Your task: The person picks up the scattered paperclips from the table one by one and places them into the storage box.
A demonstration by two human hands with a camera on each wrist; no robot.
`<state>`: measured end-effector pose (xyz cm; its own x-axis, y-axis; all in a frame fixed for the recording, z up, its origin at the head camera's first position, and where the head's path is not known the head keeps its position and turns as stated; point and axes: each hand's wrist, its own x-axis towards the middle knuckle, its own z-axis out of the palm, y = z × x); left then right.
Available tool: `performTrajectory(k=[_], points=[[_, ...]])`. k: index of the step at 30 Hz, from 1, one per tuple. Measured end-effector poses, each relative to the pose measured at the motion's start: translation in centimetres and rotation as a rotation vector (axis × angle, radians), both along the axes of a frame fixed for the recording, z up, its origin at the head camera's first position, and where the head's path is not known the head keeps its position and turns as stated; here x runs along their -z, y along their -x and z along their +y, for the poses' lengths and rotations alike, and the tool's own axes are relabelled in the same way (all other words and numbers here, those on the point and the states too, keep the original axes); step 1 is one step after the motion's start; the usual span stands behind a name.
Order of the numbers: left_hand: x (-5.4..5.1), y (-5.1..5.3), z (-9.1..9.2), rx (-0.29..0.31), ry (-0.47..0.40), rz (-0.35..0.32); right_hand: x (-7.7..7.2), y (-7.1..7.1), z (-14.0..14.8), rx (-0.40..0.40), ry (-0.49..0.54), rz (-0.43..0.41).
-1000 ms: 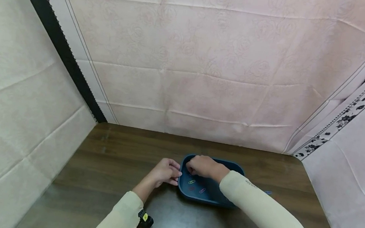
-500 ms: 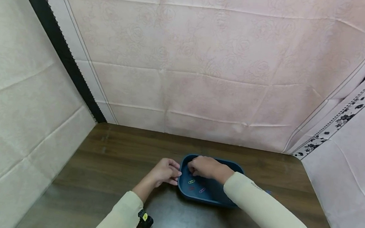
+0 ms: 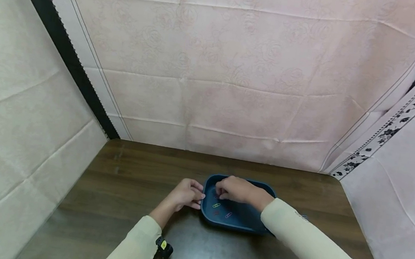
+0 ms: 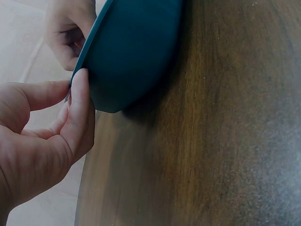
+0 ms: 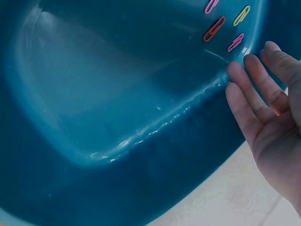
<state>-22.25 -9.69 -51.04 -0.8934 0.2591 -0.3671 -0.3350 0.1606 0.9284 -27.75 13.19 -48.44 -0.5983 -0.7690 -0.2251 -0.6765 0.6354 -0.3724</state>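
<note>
A blue plastic tray [image 3: 242,227] lies on the wooden table. My left hand [image 3: 187,194] pinches its left rim between thumb and fingers, seen close in the left wrist view. Inside the tray, my right hand [image 3: 237,189] reaches down near the far-left part, fingers bent toward the floor. In the right wrist view its fingertips are beside a pink paper clip [image 5: 236,42], and nothing shows held between them. A red paper clip [image 5: 214,29], a yellow paper clip [image 5: 241,15] and another pink paper clip [image 5: 211,5] lie flat on the tray floor nearby.
A small blue item [image 3: 304,217] lies on the table [image 3: 142,173] just beyond the right sleeve. Pale cloth [image 3: 214,62] hangs behind and along both sides. A black wrist device [image 3: 164,248] sits on the left sleeve.
The right hand has shifted slightly to the right within the tray, and its forearm has moved right. The left hand keeps its hold on the rim.
</note>
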Motion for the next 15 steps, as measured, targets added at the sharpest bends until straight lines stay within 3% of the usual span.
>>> performTrajectory(k=[15], points=[[0.0,0.0,0.0,0.001,0.002,-0.005,-1.6,-1.6,1.8,0.067,0.17,-0.106]])
